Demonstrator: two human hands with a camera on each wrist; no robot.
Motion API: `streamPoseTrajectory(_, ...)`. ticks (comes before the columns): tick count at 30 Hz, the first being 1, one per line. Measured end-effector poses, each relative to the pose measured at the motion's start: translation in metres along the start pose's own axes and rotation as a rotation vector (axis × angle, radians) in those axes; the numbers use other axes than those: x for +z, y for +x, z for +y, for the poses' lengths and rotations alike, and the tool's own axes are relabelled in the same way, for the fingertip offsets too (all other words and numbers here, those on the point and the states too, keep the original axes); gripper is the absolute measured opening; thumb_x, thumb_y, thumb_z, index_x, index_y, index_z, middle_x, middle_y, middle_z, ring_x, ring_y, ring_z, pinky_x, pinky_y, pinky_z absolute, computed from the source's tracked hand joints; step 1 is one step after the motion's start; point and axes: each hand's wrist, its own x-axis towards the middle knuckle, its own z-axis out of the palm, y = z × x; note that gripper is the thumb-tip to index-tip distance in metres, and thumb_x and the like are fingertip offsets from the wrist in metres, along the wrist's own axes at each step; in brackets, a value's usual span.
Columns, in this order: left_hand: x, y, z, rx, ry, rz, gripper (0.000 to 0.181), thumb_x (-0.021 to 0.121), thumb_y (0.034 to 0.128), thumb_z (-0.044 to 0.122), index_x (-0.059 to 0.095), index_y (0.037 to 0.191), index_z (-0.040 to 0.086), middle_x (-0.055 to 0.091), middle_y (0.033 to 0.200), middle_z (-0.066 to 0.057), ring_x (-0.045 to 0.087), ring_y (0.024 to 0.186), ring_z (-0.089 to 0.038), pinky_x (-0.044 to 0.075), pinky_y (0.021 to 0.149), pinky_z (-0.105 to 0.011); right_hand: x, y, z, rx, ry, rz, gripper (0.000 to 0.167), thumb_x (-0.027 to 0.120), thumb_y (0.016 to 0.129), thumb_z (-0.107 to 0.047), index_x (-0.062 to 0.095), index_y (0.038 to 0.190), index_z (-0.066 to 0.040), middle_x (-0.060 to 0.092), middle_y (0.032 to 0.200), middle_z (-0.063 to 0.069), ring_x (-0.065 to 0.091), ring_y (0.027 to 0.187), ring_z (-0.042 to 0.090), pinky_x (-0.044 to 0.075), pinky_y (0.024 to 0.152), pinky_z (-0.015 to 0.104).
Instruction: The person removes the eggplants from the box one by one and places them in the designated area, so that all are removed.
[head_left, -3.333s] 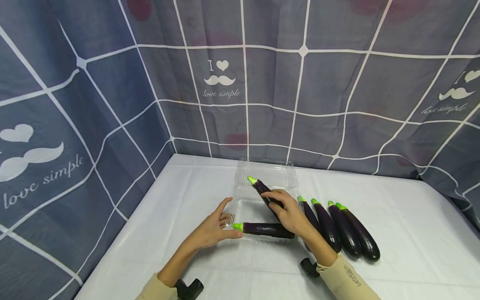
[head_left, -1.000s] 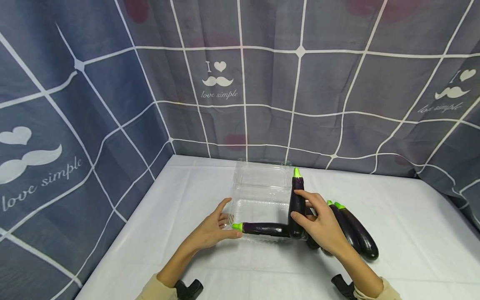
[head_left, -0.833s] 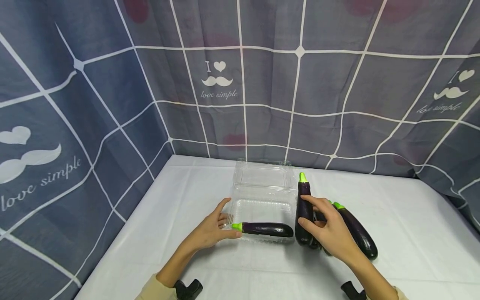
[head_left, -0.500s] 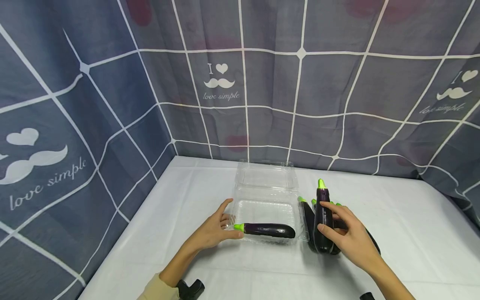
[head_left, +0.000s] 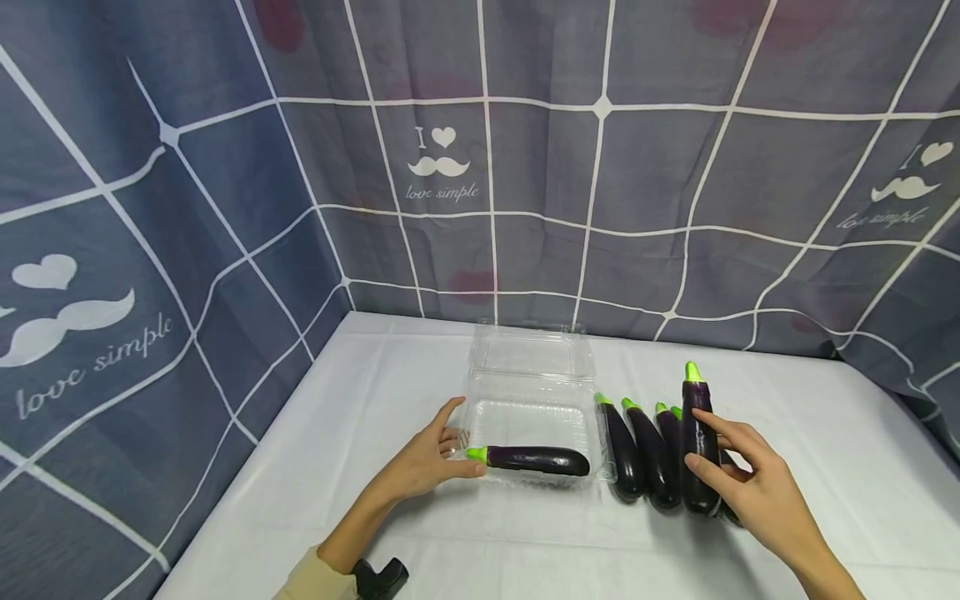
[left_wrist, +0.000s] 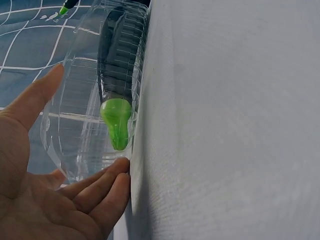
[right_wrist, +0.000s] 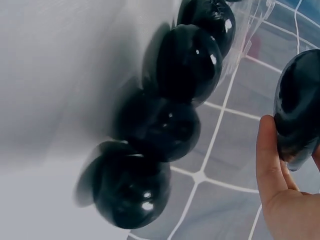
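Note:
An eggplant [head_left: 697,450] is in my right hand [head_left: 765,492], gripped between thumb and fingers with its green stem up and away. It hovers over the right end of a row of eggplants [head_left: 651,454] on the white cloth, partly hiding some of them. In the right wrist view the held eggplant [right_wrist: 300,100] is clearly above the row. A clear plastic clamshell box [head_left: 525,421] lies with its lid raised back; one eggplant [head_left: 536,460] lies across its near side. My left hand [head_left: 420,467] rests at the box's left edge, thumb and fingers spread and touching it.
The box's clear lid [head_left: 532,350] lies toward the back of the white-covered table [head_left: 540,550]. A grey gridded curtain [head_left: 540,167] hangs behind and on the left side. A black wrist mount [head_left: 381,579] sits at the left sleeve.
My right hand has carried its eggplant from over the box to the right, over the row's right end. The left hand and the eggplant in the box stay put.

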Motion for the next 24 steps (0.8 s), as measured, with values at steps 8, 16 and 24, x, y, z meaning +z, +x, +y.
streamPoseTrajectory(8, 0.000, -0.001, 0.001, 0.013, -0.038, -0.015, 0.105, 0.084, 0.0800, 0.027, 0.015, 0.159, 0.019, 0.041, 0.143, -0.033, 0.045, 0.130, -0.046, 0.042, 0.102, -0.054, -0.009, -0.002, 0.009, 0.050, -0.044, 0.008, 0.056, 0.074, 0.091, -0.017, 0.055, 0.143, -0.017, 0.052, 0.122, -0.010, 0.046, 0.104, -0.009, 0.041, 0.077, 0.004)
streamPoseTrajectory(16, 0.000, 0.000, -0.003, 0.006, -0.028, -0.007, 0.106, 0.085, 0.0794, 0.029, 0.015, 0.159, 0.020, 0.041, 0.143, -0.033, 0.045, 0.130, -0.045, 0.042, 0.102, -0.054, -0.027, -0.005, 0.024, 0.047, -0.110, -0.001, 0.055, 0.075, 0.090, -0.018, 0.056, 0.141, -0.015, 0.051, 0.118, -0.014, 0.047, 0.099, -0.011, 0.042, 0.073, 0.004)
streamPoseTrajectory(24, 0.001, 0.001, -0.004, -0.002, -0.006, -0.014, 0.107, 0.085, 0.0793, 0.032, 0.014, 0.159, 0.022, 0.040, 0.144, -0.032, 0.045, 0.131, -0.043, 0.041, 0.103, -0.054, -0.045, -0.014, 0.049, 0.084, -0.184, -0.002, 0.057, 0.076, 0.090, -0.019, 0.054, 0.142, -0.009, 0.051, 0.119, 0.005, 0.041, 0.093, -0.017, 0.041, 0.066, 0.004)
